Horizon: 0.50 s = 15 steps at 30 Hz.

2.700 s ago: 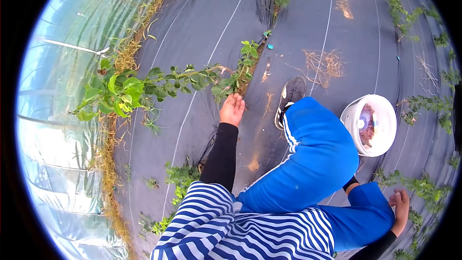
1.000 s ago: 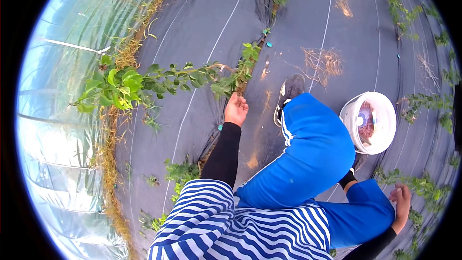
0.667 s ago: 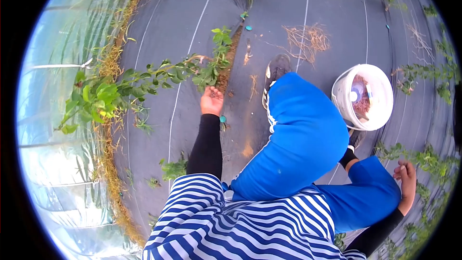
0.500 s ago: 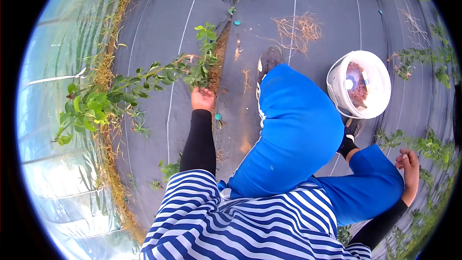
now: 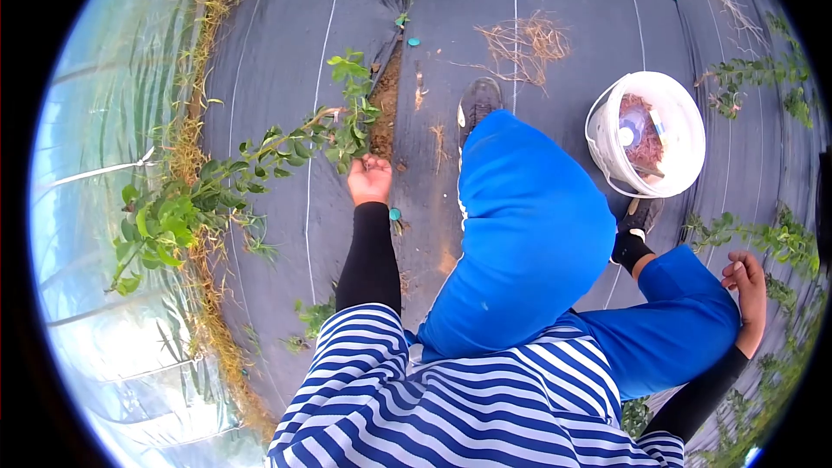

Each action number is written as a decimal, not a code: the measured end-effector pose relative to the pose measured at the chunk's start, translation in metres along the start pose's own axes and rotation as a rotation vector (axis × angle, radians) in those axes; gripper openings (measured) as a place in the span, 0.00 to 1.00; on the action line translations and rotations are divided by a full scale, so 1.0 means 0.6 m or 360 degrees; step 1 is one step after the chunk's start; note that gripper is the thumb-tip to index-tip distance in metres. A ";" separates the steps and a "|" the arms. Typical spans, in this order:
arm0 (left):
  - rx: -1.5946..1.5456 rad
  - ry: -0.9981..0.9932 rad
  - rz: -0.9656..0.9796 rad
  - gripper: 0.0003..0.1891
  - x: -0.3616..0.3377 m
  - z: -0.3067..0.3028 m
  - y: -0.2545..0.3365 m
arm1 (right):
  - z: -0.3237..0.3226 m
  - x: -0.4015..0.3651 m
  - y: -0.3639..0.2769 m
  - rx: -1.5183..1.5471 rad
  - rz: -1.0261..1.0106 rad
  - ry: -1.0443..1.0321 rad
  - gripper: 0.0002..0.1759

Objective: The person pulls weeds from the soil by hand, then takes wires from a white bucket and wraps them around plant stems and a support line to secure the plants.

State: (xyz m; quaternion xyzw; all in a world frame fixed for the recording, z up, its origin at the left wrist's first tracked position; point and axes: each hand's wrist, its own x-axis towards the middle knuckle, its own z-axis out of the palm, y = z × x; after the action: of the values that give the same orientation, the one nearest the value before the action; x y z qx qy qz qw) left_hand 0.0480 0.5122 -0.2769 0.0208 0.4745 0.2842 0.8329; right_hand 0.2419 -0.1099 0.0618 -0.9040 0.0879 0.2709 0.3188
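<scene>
left hand [image 5: 370, 180]: grip is curled in, back of the hand to the camera, fingertips right at the foot of the plant [image 5: 286, 143]; can't tell whether the fingers actually clamp the stem, they're hidden behind the knuckles. Plant's root end sits at the fingertips, just above the hand in view. From there the leafy stem runs away to the left and down-frame, lying low over the black ground cover [image 5: 277, 52], and its tip ends over the dry grass strip [image 5: 195, 121] by the plastic greenhouse wall [image 5: 95, 121]. A short leafy shoot stands just above the hand. Hand and plant foot are at the left edge of the soil slit [image 5: 386, 108], a bare brown strip in the cover that runs up-frame. Teal cap [image 5: 395, 214] lies on the cover just beside the left wrist, and a second teal cap [image 5: 414, 42] lies further up the slit. Person is crouched: blue trouser knee [image 5: 529, 208] is right of the left arm, with the shoe [image 5: 477, 104] just right of the slit. Right hand [image 5: 750, 286] rests against the other knee, well apart from the plant, grip loose and empty. White bucket [image 5: 685, 143] stands on the cover right of the raised knee with reddish-brown material inside. Dry straw clump [image 5: 524, 39] lies up-frame between slit and bucket. More green vines [image 5: 763, 243] trail along the right edge near the right hand
</scene>
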 end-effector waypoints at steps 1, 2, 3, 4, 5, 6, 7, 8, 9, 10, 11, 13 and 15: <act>-0.0193 -0.0133 -0.0048 0.11 0.002 -0.001 -0.001 | 0.000 0.000 0.002 0.0007 0.0003 0.0002 0.13; -0.0385 -0.0268 -0.0097 0.09 0.005 -0.001 -0.001 | 0.000 0.001 0.004 0.0016 0.0008 0.0008 0.13; -0.0373 -0.0273 -0.0104 0.09 0.002 0.005 -0.004 | -0.001 0.002 0.007 0.0000 0.0004 -0.0005 0.13; -0.0428 -0.0313 -0.0026 0.08 -0.002 0.010 -0.008 | -0.002 0.003 0.009 -0.0014 0.0002 -0.0017 0.13; -0.0480 -0.0352 0.0049 0.08 -0.005 0.017 -0.013 | -0.003 0.003 0.010 0.0001 0.0016 -0.0009 0.13; -0.0459 -0.0355 0.0036 0.08 -0.004 0.019 -0.018 | -0.004 0.003 0.009 -0.0008 0.0016 -0.0019 0.13; -0.0520 -0.0390 0.0069 0.07 -0.002 0.019 -0.022 | -0.003 0.003 0.009 -0.0017 0.0018 -0.0029 0.13; -0.0581 -0.0424 0.0100 0.06 0.000 0.020 -0.026 | -0.003 0.005 0.015 -0.0003 0.0039 -0.0022 0.13; -0.0585 -0.0442 0.0082 0.05 0.000 0.024 -0.029 | -0.005 0.007 0.022 -0.0011 0.0021 -0.0036 0.13; -0.0568 -0.0437 0.0065 0.05 0.007 0.020 -0.031 | -0.006 0.009 0.026 -0.0023 0.0004 -0.0051 0.13; -0.0590 -0.0517 0.0072 0.05 0.016 0.015 -0.030 | -0.006 0.009 0.030 -0.0006 -0.0004 -0.0048 0.13; -0.0632 -0.0589 0.0067 0.06 0.023 0.014 -0.027 | -0.006 0.010 0.029 -0.0013 0.0009 -0.0047 0.13; -0.0636 -0.0564 0.0088 0.08 0.022 0.018 -0.025 | -0.006 0.011 0.026 -0.0021 0.0008 -0.0047 0.13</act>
State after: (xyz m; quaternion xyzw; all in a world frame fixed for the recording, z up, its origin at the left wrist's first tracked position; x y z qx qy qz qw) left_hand 0.0684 0.5090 -0.2858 -0.0816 0.2548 0.3869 0.8824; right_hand 0.2439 -0.1246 0.0522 -0.9017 0.0836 0.2857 0.3136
